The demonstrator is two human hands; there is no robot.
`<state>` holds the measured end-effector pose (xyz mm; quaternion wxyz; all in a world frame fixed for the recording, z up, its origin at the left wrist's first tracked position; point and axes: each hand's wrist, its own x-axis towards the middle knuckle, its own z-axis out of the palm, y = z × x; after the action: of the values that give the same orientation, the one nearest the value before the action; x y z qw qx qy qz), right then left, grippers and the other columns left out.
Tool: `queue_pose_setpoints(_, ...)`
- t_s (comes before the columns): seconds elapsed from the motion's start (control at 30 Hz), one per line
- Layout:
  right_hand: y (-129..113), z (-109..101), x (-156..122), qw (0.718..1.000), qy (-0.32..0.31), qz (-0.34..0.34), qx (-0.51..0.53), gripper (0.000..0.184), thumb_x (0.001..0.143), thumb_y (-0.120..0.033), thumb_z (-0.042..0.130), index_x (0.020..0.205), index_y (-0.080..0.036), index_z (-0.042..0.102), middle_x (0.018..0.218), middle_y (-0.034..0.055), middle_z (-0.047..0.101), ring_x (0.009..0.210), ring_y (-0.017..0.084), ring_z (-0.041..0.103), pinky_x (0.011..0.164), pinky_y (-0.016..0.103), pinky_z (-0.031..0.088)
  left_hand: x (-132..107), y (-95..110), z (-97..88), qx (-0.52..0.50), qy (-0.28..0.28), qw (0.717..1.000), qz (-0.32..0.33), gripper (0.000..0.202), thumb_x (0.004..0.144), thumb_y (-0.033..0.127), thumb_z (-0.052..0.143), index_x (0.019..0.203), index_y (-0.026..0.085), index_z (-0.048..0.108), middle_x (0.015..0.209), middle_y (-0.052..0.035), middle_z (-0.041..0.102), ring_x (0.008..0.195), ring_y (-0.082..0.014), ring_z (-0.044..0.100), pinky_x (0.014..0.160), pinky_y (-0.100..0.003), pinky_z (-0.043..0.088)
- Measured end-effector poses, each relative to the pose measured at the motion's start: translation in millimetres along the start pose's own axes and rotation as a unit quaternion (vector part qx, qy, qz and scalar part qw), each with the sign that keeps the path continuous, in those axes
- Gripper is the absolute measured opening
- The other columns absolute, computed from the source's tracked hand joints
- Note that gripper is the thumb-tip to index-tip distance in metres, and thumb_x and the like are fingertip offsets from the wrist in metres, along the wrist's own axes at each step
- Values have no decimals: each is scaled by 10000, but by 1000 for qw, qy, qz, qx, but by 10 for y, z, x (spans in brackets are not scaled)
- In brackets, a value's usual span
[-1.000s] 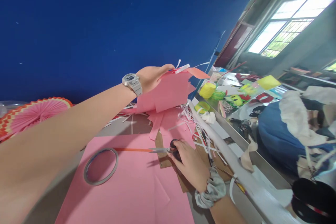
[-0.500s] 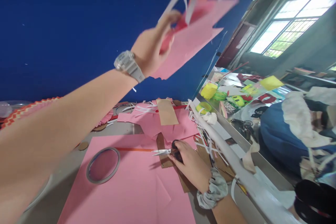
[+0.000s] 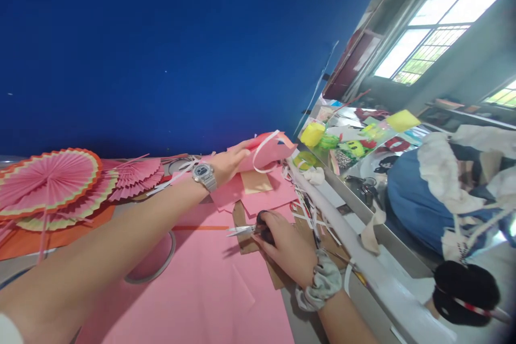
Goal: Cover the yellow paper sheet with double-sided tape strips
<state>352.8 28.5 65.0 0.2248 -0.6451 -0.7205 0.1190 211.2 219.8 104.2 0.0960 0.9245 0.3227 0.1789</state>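
My left hand (image 3: 229,165), with a watch on the wrist, is at the back of the table. It is closed on a loose bundle of pink paper scraps (image 3: 269,155), with red paper and a curled white strip among them; the fingertips are partly hidden. My right hand (image 3: 282,244) is wrapped round the dark handles of a pair of scissors (image 3: 243,230), whose blades point left and are slightly apart. Below them lies a large pink paper sheet (image 3: 209,290). A thin orange strip (image 3: 201,228) and a tape roll (image 3: 171,258), partly covered by my left forearm, rest on it.
Pleated paper fans (image 3: 48,180) lie at the left. A tan paper piece (image 3: 258,183) and brown cardboard (image 3: 246,242) are near my hands. A white pole (image 3: 342,226) runs along the right side, with a blue bag (image 3: 415,199) beyond it. A blue board (image 3: 161,54) stands behind.
My left hand has come down with the pink paper scraps from high in front of the blue board to the pile at the back. My right hand keeps its hold on the scissors.
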Motion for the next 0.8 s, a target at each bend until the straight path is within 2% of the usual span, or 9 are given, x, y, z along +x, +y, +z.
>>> queue_pose_setpoints(0.13, 25, -16, -2, 1000, 15, 15, -3, 141, 821, -188, 487, 958, -215, 506, 969, 63, 593, 906, 231, 565, 777, 374, 454, 13, 38, 17, 38, -34, 994, 96, 284, 903, 307, 516, 1161, 187, 531, 1199, -85, 535, 992, -196, 569, 832, -402, 493)
queue_pose_setpoints(0.27, 30, -33, 4, 999, 26, 24, -2, 141, 811, -177, 500, 950, -199, 511, 961, 64, 594, 911, 216, 557, 783, 360, 448, -18, 81, 167, 67, -63, 987, 132, 295, 897, 315, 526, 1157, 175, 532, 1188, -84, 542, 997, -203, 570, 836, -410, 490)
queue_pose_setpoints(0.53, 14, -30, 3, 999, 24, 30, 5, 141, 811, -176, 509, 950, -196, 514, 970, 58, 587, 914, 207, 533, 795, 350, 427, 40, 67, 356, 69, -91, 988, 101, 304, 895, 317, 531, 1161, 171, 528, 1186, -84, 541, 992, -204, 571, 828, -410, 492)
queue_pose_setpoints(0.7, 33, -22, 7, 999, 29, 36, 15, 132, 808, -180, 514, 940, -192, 522, 967, 66, 587, 917, 213, 521, 804, 359, 413, 65, 57, 429, 10, -73, 995, 70, 312, 893, 316, 535, 1165, 165, 524, 1176, -84, 545, 985, -205, 575, 821, -410, 496)
queue_pose_setpoints(0.8, 47, -20, 9, 998, 33, 41, 27, 131, 805, -185, 520, 936, -189, 527, 964, 69, 586, 915, 218, 516, 804, 365, 406, 99, 51, 408, -50, -66, 995, 55, 308, 894, 316, 531, 1164, 167, 525, 1179, -84, 544, 988, -204, 573, 826, -411, 494)
